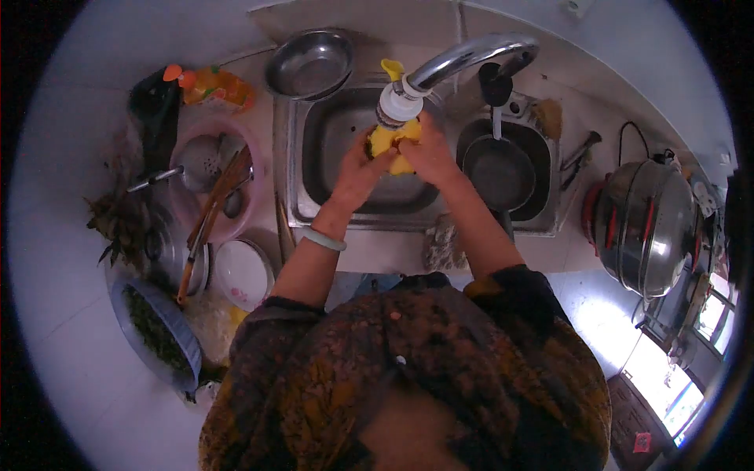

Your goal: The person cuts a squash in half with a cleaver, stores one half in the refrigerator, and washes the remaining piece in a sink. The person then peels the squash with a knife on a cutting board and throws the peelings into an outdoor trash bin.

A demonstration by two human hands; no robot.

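Both hands hold a bright yellow object over the left basin of the steel sink; its kind I cannot make out. My left hand grips its left side, fingers partly hidden behind it, and a pale bangle circles that wrist. Curled over the right side is my right hand, its thumb close to the left one. Directly above the object hangs the white filter head of the curved chrome faucet, hiding its top edge. Whether water is running is not plain.
A dark pan sits in the right basin. Behind the sink stands a metal bowl. On the left are a pink basin with utensils, a white plate and a blue basket of greens. A lidded wok stands right.
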